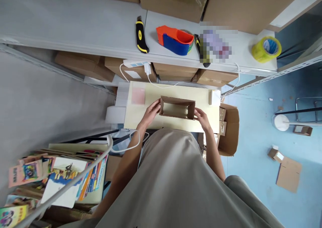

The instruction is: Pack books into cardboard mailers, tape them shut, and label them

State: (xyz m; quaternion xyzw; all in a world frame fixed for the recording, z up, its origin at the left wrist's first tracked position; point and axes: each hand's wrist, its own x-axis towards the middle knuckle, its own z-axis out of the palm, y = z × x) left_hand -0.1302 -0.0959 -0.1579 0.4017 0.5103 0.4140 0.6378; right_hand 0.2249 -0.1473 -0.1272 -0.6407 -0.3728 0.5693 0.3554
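Near the right end of the shelf (88,21), pixelation blurs a purplish object (215,43) and part of a cutter (197,43). Boxes (173,3) along its back edge are cut off by the picture's top. The far outer face of the carton (177,100) is hidden; the shirt (173,174) covers part of the near edge of the desk (208,120).

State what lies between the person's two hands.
In the head view, an open cardboard box sits between the left hand and the right hand, one at each end.
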